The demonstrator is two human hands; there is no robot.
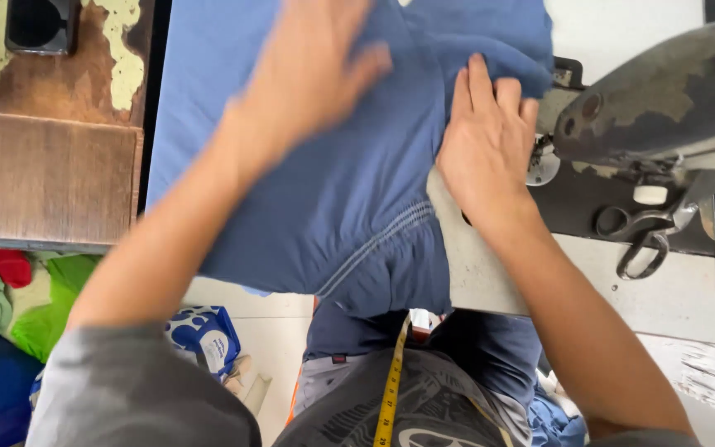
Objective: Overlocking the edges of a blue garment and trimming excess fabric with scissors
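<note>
1. I am smoothing the blue garment [349,190] on the sewing table [664,290].
2. My left hand [312,70] lies open and flat on it, gripping nothing.
3. My right hand [486,141] presses fabric beside the sewing machine [664,99], fingers extended.
4. Next, I judge, the seam needs lining up.

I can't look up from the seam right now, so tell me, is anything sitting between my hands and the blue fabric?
Nothing visible does. The left hand and the right hand both lie flat, directly on the blue fabric. The scissors lie off to the right, beside the sewing machine, clear of both hands.
</note>
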